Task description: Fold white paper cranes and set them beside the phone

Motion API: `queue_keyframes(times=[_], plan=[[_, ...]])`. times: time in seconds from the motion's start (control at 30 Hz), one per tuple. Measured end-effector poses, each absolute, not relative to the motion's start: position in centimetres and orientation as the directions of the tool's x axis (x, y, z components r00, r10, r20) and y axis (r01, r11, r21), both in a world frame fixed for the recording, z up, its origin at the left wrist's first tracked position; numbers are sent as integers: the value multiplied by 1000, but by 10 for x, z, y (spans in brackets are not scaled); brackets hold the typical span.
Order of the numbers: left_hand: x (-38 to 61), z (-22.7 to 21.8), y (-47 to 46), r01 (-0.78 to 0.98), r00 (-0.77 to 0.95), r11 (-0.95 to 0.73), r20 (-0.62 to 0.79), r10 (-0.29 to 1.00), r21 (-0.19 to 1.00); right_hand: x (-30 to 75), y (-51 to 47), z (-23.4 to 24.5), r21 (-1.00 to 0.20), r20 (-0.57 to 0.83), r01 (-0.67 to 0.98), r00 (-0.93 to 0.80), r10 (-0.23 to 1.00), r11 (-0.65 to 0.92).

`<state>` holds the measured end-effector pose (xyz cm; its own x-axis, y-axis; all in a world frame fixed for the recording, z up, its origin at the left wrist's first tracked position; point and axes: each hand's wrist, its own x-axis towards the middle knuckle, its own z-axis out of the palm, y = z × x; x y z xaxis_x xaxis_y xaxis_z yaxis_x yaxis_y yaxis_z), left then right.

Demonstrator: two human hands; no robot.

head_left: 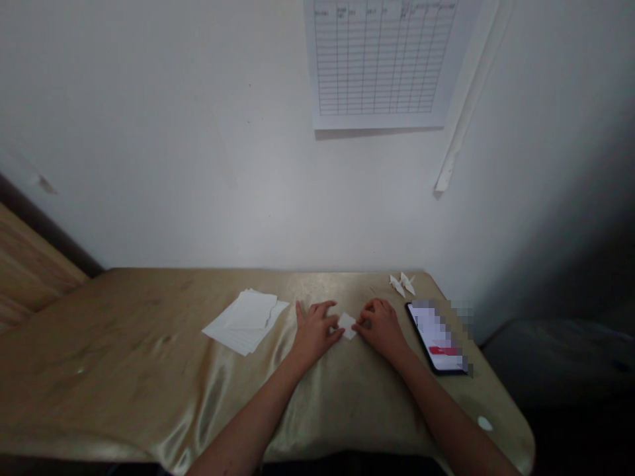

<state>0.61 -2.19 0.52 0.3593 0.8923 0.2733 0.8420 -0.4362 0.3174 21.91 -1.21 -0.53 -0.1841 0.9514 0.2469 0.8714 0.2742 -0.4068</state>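
A small folded piece of white paper (348, 325) lies on the gold satin tablecloth (124, 357) between my two hands. My left hand (314, 329) rests on the cloth at the paper's left edge, fingers curled and pinching it. My right hand (381, 326) is at the paper's right edge, fingers bent and pressing on it. Both forearms reach in from the bottom of the view.
A stack of white paper sheets (247, 320) lies left of my hands. Two small folded paper figures (402, 283) sit near the table's far right corner. A phone with a lit screen (437, 337) lies right of my right hand. A gridded chart (380, 59) hangs on the wall.
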Motion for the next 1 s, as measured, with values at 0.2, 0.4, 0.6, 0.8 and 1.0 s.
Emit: queue_keyframes(times=[0.2, 0.4, 0.6, 0.8, 1.0], plan=[[4, -2, -17, 829, 318, -385, 224, 921, 406, 217, -14, -5, -428, 241, 874, -134, 961, 229], [4, -5, -11, 841, 297, -346, 179, 938, 416, 218, -12, -9, -438, 237, 870, -131, 963, 226], [4, -4, -8, 874, 298, -332, 150, 943, 355, 219, -10, -13, -453, 254, 841, -194, 947, 294], [4, -5, -8, 859, 298, -338, 160, 941, 386, 219, -8, -18, -495, 254, 819, -184, 949, 291], [4, -4, -8, 836, 285, -340, 188, 940, 431, 220, -6, -20, -522, 290, 789, -193, 937, 324]])
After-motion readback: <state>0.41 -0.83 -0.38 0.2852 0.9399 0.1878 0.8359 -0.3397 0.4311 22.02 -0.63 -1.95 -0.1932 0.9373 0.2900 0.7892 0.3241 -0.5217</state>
